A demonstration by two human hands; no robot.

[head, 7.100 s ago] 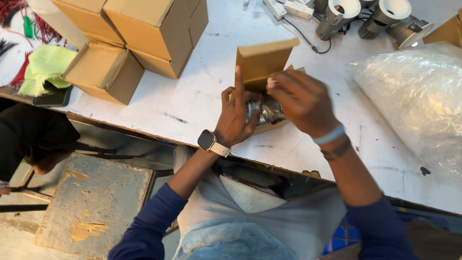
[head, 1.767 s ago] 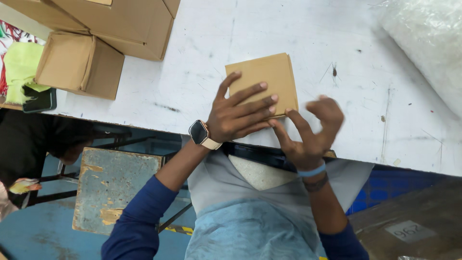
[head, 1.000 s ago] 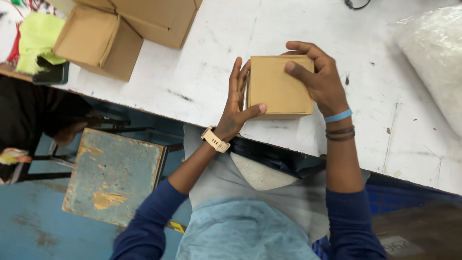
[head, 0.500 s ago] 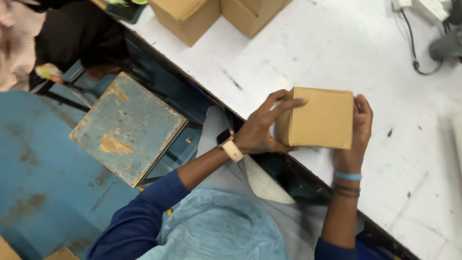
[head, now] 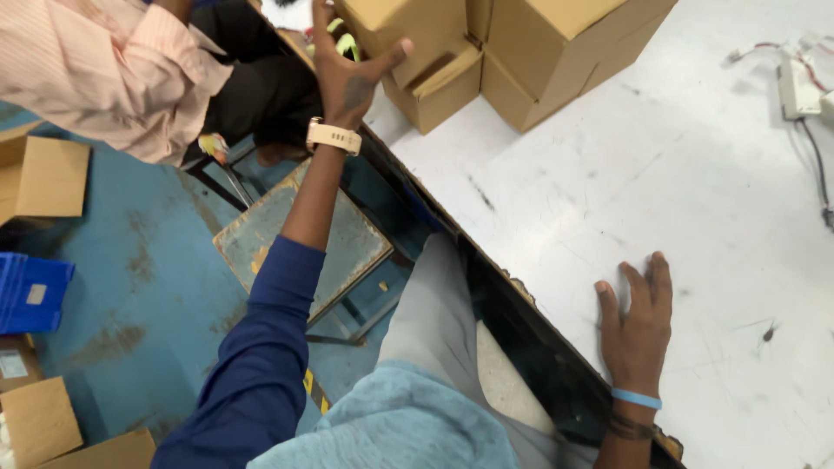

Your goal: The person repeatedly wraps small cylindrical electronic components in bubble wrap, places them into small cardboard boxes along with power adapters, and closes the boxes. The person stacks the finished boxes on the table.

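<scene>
My left hand (head: 347, 76) is stretched far out to the left end of the white table (head: 695, 191), fingers spread, thumb resting against a stack of closed brown cardboard boxes (head: 521, 52). A smaller box (head: 437, 85) sits low at the front of that stack, just right of the hand. This hand holds nothing and wears a pale watch. My right hand (head: 638, 313) lies flat and empty on the table near its front edge, with a blue band on the wrist.
Another person in a pink striped shirt (head: 104, 69) sits at the upper left. A worn metal stool (head: 304, 247) stands below my left arm. Cardboard boxes (head: 43, 178) and a blue crate (head: 30, 291) lie on the blue floor. A white power strip (head: 795, 82) with cables lies far right.
The brown box I held in both hands is out of my hands. My left hand has reached out to the box stack; my right hand has dropped flat onto the table.
</scene>
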